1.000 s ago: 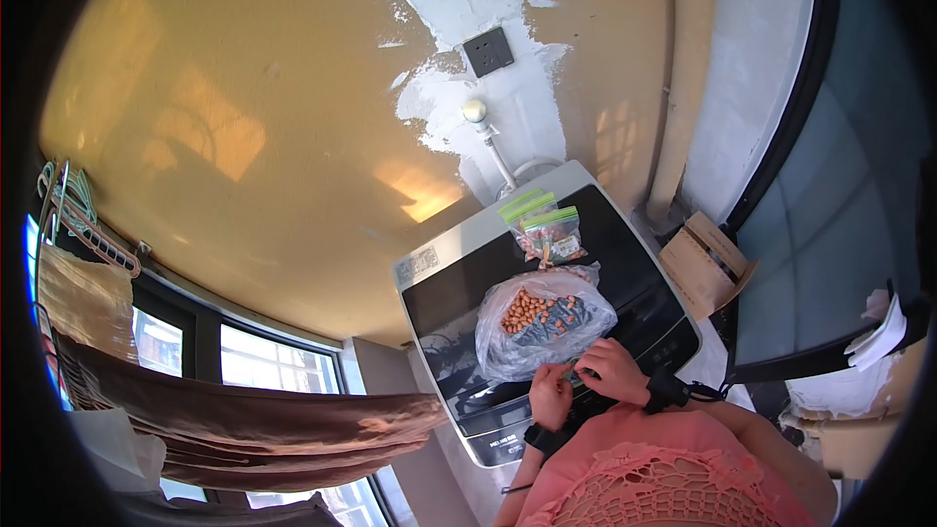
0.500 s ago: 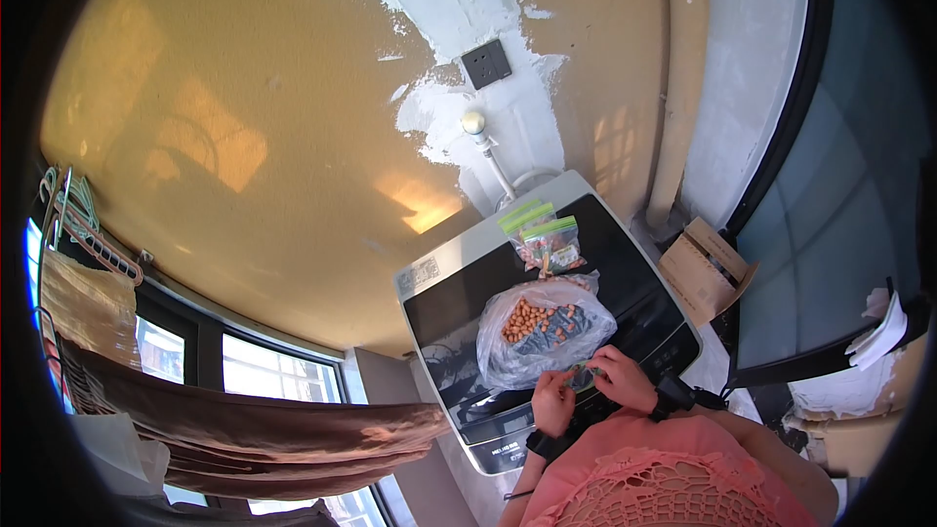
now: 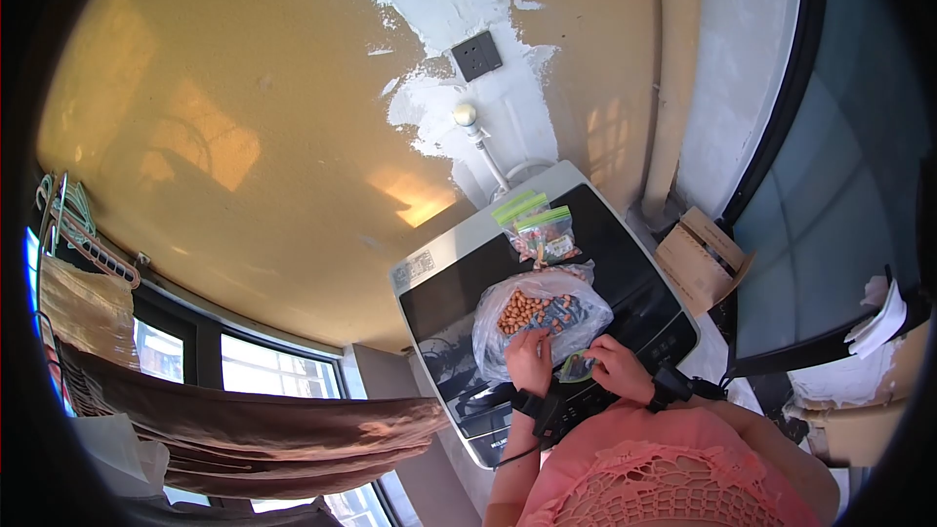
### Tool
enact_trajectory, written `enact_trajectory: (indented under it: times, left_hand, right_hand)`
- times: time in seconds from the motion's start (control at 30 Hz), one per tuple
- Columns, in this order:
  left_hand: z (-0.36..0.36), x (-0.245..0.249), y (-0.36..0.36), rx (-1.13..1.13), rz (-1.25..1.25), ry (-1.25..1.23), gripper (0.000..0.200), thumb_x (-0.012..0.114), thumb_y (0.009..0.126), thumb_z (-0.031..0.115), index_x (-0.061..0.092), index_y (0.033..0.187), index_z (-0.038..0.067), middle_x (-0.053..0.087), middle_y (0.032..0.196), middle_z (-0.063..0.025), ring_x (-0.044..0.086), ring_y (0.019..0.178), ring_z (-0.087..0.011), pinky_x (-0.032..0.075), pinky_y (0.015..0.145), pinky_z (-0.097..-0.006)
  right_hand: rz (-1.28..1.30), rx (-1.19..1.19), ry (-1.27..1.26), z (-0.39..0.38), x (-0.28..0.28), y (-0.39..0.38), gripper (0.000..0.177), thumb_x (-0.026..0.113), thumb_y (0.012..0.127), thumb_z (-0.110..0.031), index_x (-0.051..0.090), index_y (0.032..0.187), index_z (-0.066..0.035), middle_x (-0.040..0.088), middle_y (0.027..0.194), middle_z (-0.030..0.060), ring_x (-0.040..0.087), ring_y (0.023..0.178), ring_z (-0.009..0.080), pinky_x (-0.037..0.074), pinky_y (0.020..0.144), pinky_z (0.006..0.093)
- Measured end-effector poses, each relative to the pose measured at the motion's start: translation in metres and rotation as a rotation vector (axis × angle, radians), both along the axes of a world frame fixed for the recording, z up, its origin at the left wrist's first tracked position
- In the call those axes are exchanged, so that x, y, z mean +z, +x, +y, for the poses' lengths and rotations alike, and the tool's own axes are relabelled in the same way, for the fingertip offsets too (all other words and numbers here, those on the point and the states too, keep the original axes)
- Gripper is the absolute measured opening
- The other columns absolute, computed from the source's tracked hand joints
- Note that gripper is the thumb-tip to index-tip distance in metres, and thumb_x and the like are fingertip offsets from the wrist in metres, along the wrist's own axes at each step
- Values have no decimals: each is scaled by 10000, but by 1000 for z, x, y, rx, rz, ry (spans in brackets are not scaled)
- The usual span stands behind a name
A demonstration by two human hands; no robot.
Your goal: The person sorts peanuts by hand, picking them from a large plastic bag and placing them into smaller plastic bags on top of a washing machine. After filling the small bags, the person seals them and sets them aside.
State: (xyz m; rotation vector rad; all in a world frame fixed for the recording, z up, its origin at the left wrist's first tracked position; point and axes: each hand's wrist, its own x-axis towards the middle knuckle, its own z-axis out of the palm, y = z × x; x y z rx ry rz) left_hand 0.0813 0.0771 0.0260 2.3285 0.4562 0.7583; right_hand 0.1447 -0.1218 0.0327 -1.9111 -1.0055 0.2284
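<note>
A thin clear plastic bag [image 3: 493, 351] lies spread open on the black lid, with reddish-brown peanuts [image 3: 525, 312] heaped inside it. Over the near edge of that heap is my left hand [image 3: 530, 361], its fingers bent down toward the peanuts and the fingertips partly hidden. My right hand [image 3: 621, 371] is closed on the edge of a small zip bag [image 3: 576, 367] with a green strip, just right of my left hand. Further back, small filled zip bags [image 3: 547, 234] with green tops lie overlapping on the lid.
Beneath everything is a top-loading washing machine [image 3: 439, 303] with a dark lid and pale rim. A tap [image 3: 467, 117] and a socket [image 3: 476, 57] are on the wall behind. An open cardboard box [image 3: 701, 259] stands at the right; brown cloth [image 3: 293, 429] hangs at the left.
My left hand has left the small zip bag and moved forward to the peanuts. My right hand keeps hold of the zip bag, whose green-edged mouth now shows more. The view has shifted slightly.
</note>
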Motion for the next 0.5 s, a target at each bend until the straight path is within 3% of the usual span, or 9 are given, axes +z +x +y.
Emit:
enact_trajectory:
  times: [0.07, 0.17, 0.5]
  left_hand:
    - [4, -5, 8, 32, 86, 134, 117, 756, 792, 73, 751, 909, 82, 701, 836, -83, 672, 770, -289, 506, 701, -411]
    - [9, -23, 15, 11, 195, 50, 88, 744, 799, 126, 753, 885, 145, 701, 879, -37, 660, 897, -275, 440, 781, -440]
    - [4, -26, 16, -28, 175, 94, 75, 773, 746, 129, 736, 812, 126, 659, 823, -60, 655, 845, -305, 489, 731, -459]
  right_hand:
    - [15, -4, -13, -1, 1, 0, 264, 649, 817, 2, 690, 1078, 5, 593, 1077, 129, 655, 786, 263, 535, 701, 347]
    - [6, -5, -10, -2, -2, 0, 260, 651, 817, -1, 696, 1073, 5, 599, 1074, 128, 660, 799, 272, 539, 710, 349]
    - [-17, -6, -19, -1, -5, -1, 258, 654, 817, -7, 702, 1070, 2, 604, 1069, 129, 664, 812, 282, 542, 719, 358]
